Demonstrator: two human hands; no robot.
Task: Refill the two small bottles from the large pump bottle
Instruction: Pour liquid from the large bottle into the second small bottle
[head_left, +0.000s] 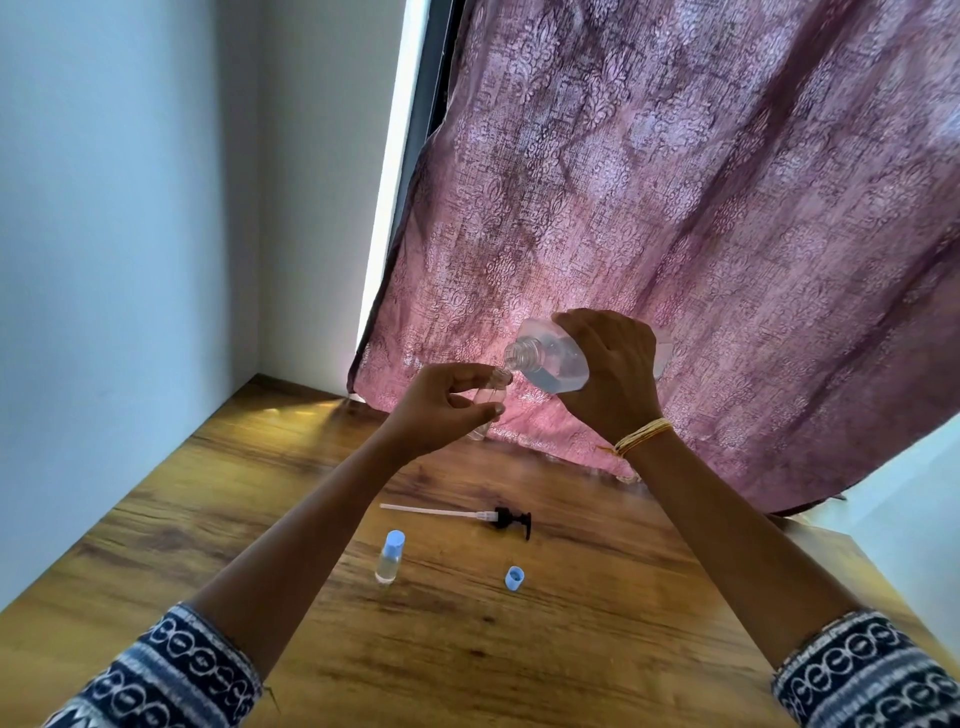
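Right hand (610, 369) grips the large pump bottle (550, 358) around its body and tips it nearly on its side, threaded neck pointing left and down, so the clear liquid pooled along its lower wall can run to the mouth. Left hand (441, 410) pinches an uncapped small bottle (491, 397) between thumb and fingers, holding it upright with its narrow opening just under the big bottle's neck; both are raised well above the counter (260, 493), probably so the two mouths can be lined up by eye. Whether liquid is flowing right now is too fine to tell, though the small bottle seems to hold some clear liquid.

On the counter lies the removed pump head (506, 517) with its white dip tube, taken off to allow pouring. Near it stands the second small bottle (389, 558), blue cap on, clear liquid inside, so it looks already refilled. A loose blue cap (514, 578) lies to its right, likely belonging to the bottle in hand.
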